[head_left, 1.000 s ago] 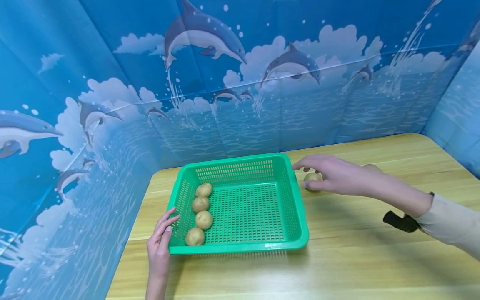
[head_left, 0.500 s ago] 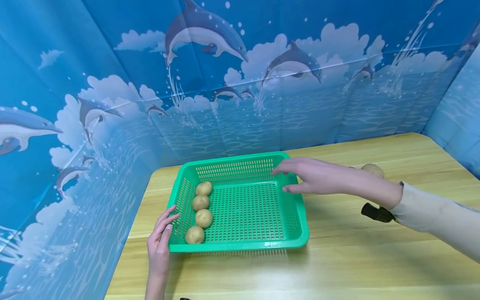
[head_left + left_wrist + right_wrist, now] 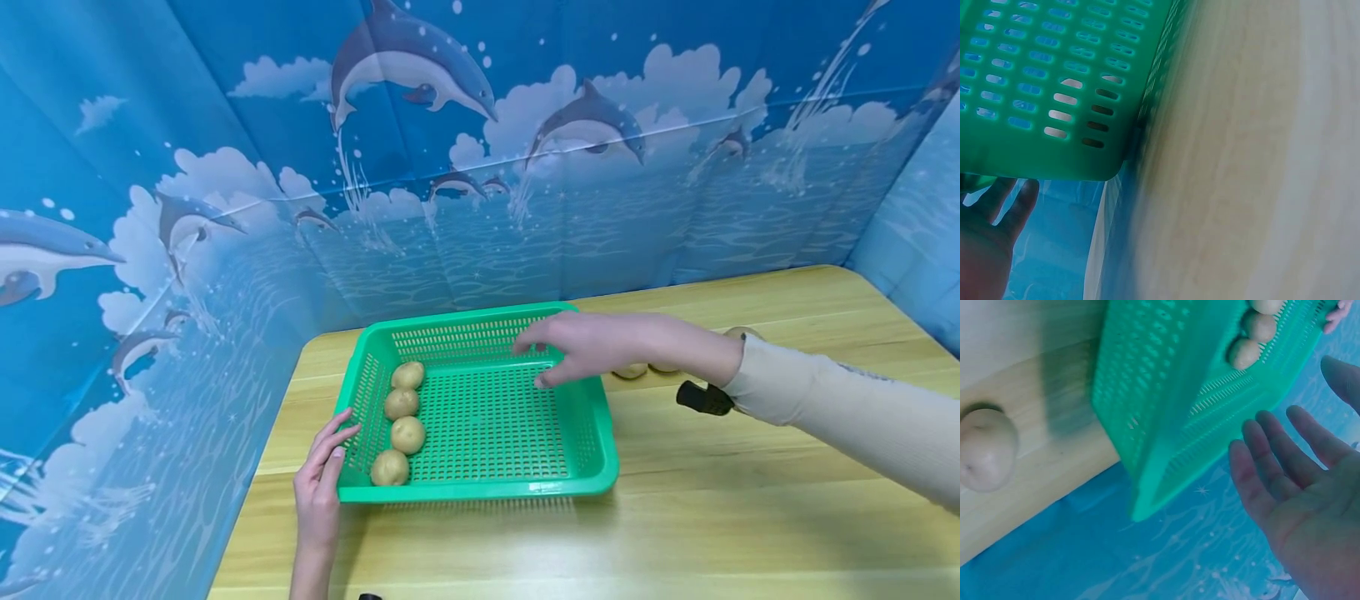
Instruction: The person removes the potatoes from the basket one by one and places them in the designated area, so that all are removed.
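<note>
My right hand (image 3: 577, 342) hangs over the right part of a green plastic basket (image 3: 480, 493), fingers apart and nothing between them. In the right wrist view its palm and spread fingers show bare. My left hand (image 3: 321, 487) rests on the basket's left rim near the front corner, with its fingers reaching over the edge. Several potatoes (image 3: 408, 435) lie in a line along the basket's left inner side. On the table to the right, more potatoes (image 3: 630, 371) are partly hidden by my right arm.
The basket stands on a wood-grain table (image 3: 750, 517). A blue curtain (image 3: 465, 250) printed with dolphins hangs behind and to the sides. Another potato (image 3: 742, 332) lies farther right on the table, partly behind the right sleeve (image 3: 817, 392).
My right hand has moved left, from beside a potato on the table to over the basket's interior. My left hand stays at the rim, and the potatoes in the basket keep their places.
</note>
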Motion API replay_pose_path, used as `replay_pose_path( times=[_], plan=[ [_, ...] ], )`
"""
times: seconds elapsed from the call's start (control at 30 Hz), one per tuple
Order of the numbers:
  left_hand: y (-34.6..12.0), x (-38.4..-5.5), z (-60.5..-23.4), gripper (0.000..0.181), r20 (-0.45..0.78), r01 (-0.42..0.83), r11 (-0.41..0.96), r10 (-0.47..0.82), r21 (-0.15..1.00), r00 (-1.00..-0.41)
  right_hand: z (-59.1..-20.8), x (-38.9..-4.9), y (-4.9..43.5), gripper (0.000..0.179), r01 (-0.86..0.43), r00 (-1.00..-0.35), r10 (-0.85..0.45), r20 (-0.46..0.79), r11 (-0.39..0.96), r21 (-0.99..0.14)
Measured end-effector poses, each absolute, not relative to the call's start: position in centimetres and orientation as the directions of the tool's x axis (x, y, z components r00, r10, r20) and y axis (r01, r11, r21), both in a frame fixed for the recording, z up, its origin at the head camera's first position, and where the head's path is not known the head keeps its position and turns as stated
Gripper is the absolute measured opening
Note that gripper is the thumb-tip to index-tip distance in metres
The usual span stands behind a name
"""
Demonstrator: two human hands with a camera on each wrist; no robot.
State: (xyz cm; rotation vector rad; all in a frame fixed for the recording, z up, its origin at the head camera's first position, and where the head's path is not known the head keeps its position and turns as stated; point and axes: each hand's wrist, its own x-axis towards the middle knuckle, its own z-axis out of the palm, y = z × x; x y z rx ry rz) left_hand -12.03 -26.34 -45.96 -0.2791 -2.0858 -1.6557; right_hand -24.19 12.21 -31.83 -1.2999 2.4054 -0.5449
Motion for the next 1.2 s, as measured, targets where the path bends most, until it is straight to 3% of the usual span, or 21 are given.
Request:
replay_pose_path(
  times=[0.4, 0.83, 1.2],
  plan=[
    [-26.5, -12.1, -45.8, 0.03, 0.478, 0.436, 0.264, -0.118, 0.86, -0.871, -30.9, -26.7, 8.8, 0.055, -0.631, -0.519, -0.826, -0.219, 0.543, -0.554],
    [-26.2, -12.0, -45.8, 0.03, 0.516, 0.476, 0.262, -0.111, 0.839, -0.849, -32.5, -28.6, 4.2, 0.049, -0.616, -0.535, -0.842, -0.072, 0.447, -0.649],
    [-26.4, -12.1, -45.9, 0.03, 0.483, 0.439, 0.276, -0.112, 0.855, -0.868, -35.2, -29.5, 0.7, 0.043, -0.598, -0.571, -0.821, 0.022, 0.398, -0.696]
  ],
)
